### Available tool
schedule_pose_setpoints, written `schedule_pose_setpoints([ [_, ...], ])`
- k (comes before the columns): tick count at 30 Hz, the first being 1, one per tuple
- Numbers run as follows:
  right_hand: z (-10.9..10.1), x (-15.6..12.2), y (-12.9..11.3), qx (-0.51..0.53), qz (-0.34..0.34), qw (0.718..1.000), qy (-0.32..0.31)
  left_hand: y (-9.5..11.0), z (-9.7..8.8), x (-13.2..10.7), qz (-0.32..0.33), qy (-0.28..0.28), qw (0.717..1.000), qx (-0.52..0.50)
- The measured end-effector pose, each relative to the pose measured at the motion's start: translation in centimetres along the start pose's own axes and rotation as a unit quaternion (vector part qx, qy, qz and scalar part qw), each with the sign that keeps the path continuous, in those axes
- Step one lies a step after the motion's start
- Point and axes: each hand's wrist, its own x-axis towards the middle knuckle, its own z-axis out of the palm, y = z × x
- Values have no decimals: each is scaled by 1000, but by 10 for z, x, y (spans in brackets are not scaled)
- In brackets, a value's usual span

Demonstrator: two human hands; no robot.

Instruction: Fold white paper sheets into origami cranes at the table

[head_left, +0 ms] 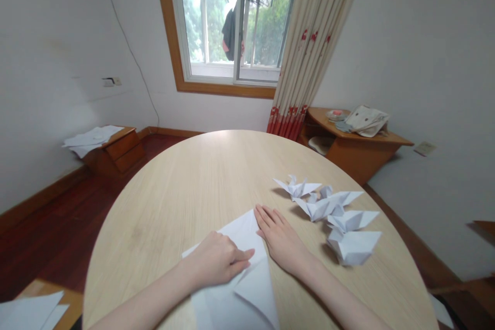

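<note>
A partly folded sheet of white paper point(253, 278) lies on the round wooden table point(185, 180), its pointed top towards the far side. My left hand point(218, 260) rests on the paper with most fingers curled under; index finger and thumb reach out close together over a fold. A loose flap stands slightly raised below them. My right hand point(280, 237) lies flat, fingers stretched along the paper's upper right edge, fingertips at the pointed corner. Several folded paper cranes point(353, 247) stand to the right of my right hand, in a loose row.
White sheets point(33, 309) are stacked at the lower left, beside the table. More papers point(93, 136) lie on a low wooden cabinet at left. A corner desk point(359, 139) at right holds a cloth bag point(367, 119). A curtain point(309, 46) hangs by the window.
</note>
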Motion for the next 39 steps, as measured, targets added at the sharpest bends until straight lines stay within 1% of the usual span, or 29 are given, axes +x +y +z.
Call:
schedule_pose_setpoints([
  [4,-6,2,0,65,-55,996,27,-5,4,0,-9,15,997,-70],
  [8,-5,2,3,169,-101,980,33,-9,8,2,-52,40,987,-145],
  [12,2,2,5,257,-93,960,57,-9,8,3,-109,53,975,-186],
  [14,3,3,5,289,-86,951,70,-9,7,4,-117,52,972,-195],
  [20,-2,2,4,349,-68,931,83,-11,9,3,-88,57,978,-178],
  [27,-2,3,7,391,-20,915,96,-13,8,3,-88,61,984,-142],
  [32,-4,3,7,401,22,909,112,-13,5,4,-121,67,985,-107],
  [39,-8,2,5,392,32,909,140,-18,6,7,-180,71,978,-75],
])
